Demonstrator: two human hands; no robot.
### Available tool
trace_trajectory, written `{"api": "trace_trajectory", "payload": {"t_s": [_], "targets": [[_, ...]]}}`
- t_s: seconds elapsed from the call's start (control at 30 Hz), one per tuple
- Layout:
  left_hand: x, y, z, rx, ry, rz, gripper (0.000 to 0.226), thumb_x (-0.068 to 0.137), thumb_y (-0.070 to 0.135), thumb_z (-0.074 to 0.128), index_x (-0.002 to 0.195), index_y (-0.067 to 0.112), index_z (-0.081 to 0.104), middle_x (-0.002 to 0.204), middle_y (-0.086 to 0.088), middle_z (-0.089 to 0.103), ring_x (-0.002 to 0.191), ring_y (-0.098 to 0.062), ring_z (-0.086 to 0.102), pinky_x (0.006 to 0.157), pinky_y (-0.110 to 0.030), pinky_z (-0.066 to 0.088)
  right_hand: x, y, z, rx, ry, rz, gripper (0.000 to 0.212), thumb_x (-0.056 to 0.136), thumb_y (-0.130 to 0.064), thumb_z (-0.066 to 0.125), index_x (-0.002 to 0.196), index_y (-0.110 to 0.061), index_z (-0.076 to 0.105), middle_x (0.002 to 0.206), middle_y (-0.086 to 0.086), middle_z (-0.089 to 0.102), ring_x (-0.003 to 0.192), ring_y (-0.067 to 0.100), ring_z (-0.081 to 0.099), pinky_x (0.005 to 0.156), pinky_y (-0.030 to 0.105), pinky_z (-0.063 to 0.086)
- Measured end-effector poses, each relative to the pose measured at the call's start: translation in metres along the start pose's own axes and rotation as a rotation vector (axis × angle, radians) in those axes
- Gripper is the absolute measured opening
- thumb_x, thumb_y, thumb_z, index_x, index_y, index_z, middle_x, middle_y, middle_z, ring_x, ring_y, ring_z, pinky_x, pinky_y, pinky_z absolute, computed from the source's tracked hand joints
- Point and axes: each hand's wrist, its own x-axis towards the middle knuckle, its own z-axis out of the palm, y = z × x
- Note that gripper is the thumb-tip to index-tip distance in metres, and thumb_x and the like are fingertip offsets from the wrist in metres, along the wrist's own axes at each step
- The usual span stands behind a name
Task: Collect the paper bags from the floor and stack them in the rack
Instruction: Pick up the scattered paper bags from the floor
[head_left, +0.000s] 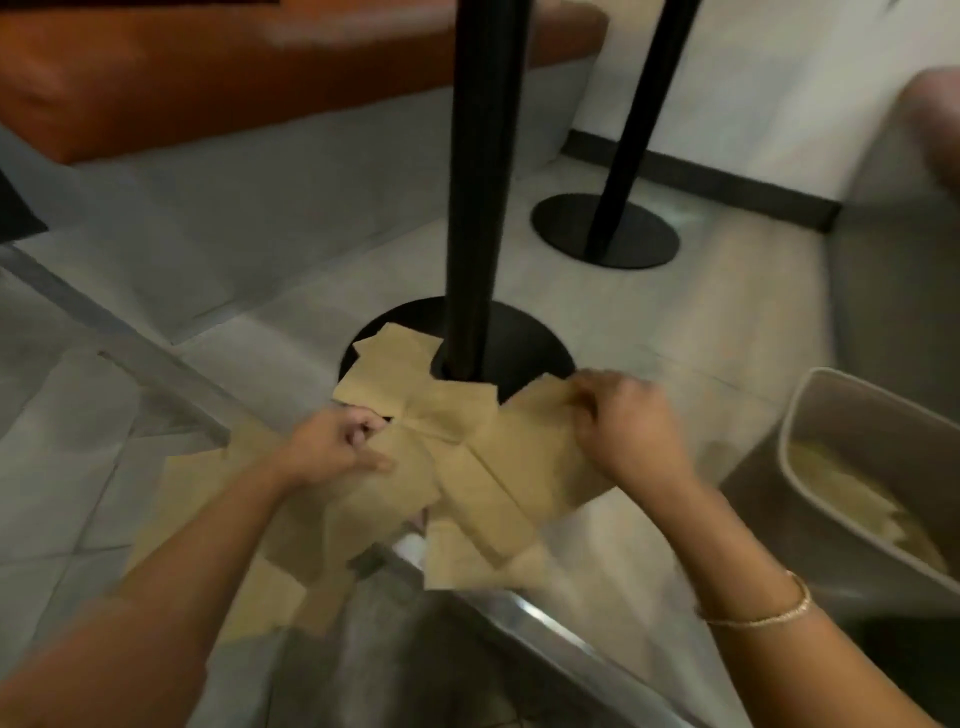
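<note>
In the head view, much was blurred by motion; the lower bags (291, 587) near the metal edge (550, 629) could hardly be told apart, and the bench (208, 78) was cut off at the top. A grey tiled floor (182, 249) was seen, with two black poles (478, 182) on round bases and a grey bin (852, 467) at the right. Brown paper bags (415, 374) were spread around the near base (519, 338). One bag was pinched by the curled left hand (332, 447). Another bag (524, 447) was gripped at its edge by the right hand (628, 421).
</note>
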Motion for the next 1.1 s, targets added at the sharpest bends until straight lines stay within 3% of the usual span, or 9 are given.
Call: {"api": "trace_trajectory", "payload": {"t_s": [0.1, 0.23, 0.33, 0.4, 0.6, 0.77, 0.87, 0.93, 1.1], "targets": [[0.007, 0.084, -0.016, -0.165, 0.172, 0.161, 0.020, 0.072, 0.014, 0.079, 0.074, 0.021, 0.060, 0.063, 0.006, 0.049, 0.058, -0.007, 0.044, 0.050, -0.006, 0.034, -0.016, 0.034, -0.078, 0.027, 0.256, 0.105, 0.036, 0.086, -0.004, 0.050, 0.116, -0.017, 0.064, 0.112, 0.013, 0.066, 0.104, 0.034, 0.060, 0.092, 0.043, 0.048], [0.000, 0.196, -0.018, -0.434, 0.299, 0.391, 0.026, 0.081, 0.012, 0.070, 0.071, 0.030, 0.055, 0.071, 0.011, 0.055, 0.064, 0.000, 0.051, 0.059, -0.013, 0.042, -0.049, 0.076, -0.155, -0.048, 0.587, 0.269, 0.037, 0.086, 0.000, 0.052, 0.118, -0.016, 0.062, 0.113, 0.012, 0.063, 0.103, 0.030, 0.057, 0.093, 0.041, 0.044], [0.001, 0.255, 0.000, -0.516, 0.346, 0.501, 0.027, 0.082, 0.013, 0.070, 0.072, 0.030, 0.052, 0.076, 0.010, 0.057, 0.074, -0.007, 0.056, 0.070, -0.021, 0.049, -0.066, 0.105, -0.176, -0.068, 0.685, 0.406, 0.037, 0.085, 0.000, 0.051, 0.116, -0.018, 0.062, 0.111, 0.013, 0.062, 0.101, 0.034, 0.056, 0.091, 0.048, 0.048], [0.000, 0.283, 0.018, -0.550, 0.332, 0.565, 0.027, 0.082, 0.014, 0.069, 0.072, 0.030, 0.051, 0.077, 0.009, 0.058, 0.078, -0.010, 0.058, 0.073, -0.028, 0.051, -0.073, 0.117, -0.176, -0.094, 0.632, 0.468, 0.036, 0.085, -0.001, 0.051, 0.115, -0.019, 0.061, 0.107, 0.014, 0.062, 0.095, 0.037, 0.057, 0.084, 0.053, 0.051], [-0.006, 0.337, 0.088, -0.538, 0.172, 0.598, 0.030, 0.082, 0.013, 0.070, 0.069, 0.032, 0.050, 0.076, 0.014, 0.056, 0.074, -0.002, 0.054, 0.060, -0.007, 0.041, -0.076, 0.125, -0.149, -0.172, 0.273, 0.616, 0.042, 0.089, -0.006, 0.055, 0.130, -0.018, 0.053, 0.119, 0.017, 0.059, 0.106, 0.038, 0.055, 0.084, 0.043, 0.047], [-0.008, 0.352, 0.132, -0.502, 0.044, 0.627, 0.011, 0.089, 0.015, 0.062, 0.086, 0.022, 0.055, 0.087, 0.010, 0.055, 0.072, 0.005, 0.048, 0.055, -0.003, 0.040, -0.082, 0.131, -0.147, -0.126, 0.462, 0.593, 0.039, 0.089, -0.014, 0.059, 0.127, -0.018, 0.054, 0.118, 0.014, 0.060, 0.103, 0.035, 0.058, 0.081, 0.046, 0.051], [0.000, 0.349, 0.154, -0.443, -0.059, 0.580, 0.008, 0.089, 0.016, 0.062, 0.088, 0.020, 0.056, 0.088, 0.006, 0.057, 0.075, -0.001, 0.051, 0.057, -0.005, 0.038, -0.082, 0.131, -0.150, -0.134, 0.574, 0.583, 0.033, 0.088, -0.024, 0.060, 0.121, -0.021, 0.057, 0.113, 0.011, 0.062, 0.098, 0.032, 0.060, 0.079, 0.051, 0.054], [0.006, 0.344, 0.169, -0.387, -0.134, 0.537, 0.006, 0.089, 0.019, 0.063, 0.092, 0.018, 0.058, 0.090, 0.003, 0.060, 0.082, -0.011, 0.056, 0.060, -0.012, 0.041, -0.081, 0.129, -0.148, -0.126, 0.584, 0.569, 0.032, 0.088, -0.027, 0.060, 0.119, -0.022, 0.058, 0.112, 0.010, 0.061, 0.096, 0.031, 0.059, 0.077, 0.052, 0.054], [0.008, 0.334, 0.202, -0.305, -0.227, 0.490, 0.017, 0.085, 0.016, 0.066, 0.101, 0.012, 0.060, 0.091, -0.003, 0.061, 0.087, -0.017, 0.057, 0.064, -0.019, 0.043, -0.076, 0.125, -0.133, -0.116, 0.499, 0.530, 0.029, 0.088, -0.028, 0.061, 0.116, -0.022, 0.061, 0.116, 0.010, 0.058, 0.097, 0.031, 0.058, 0.078, 0.050, 0.053]]}}
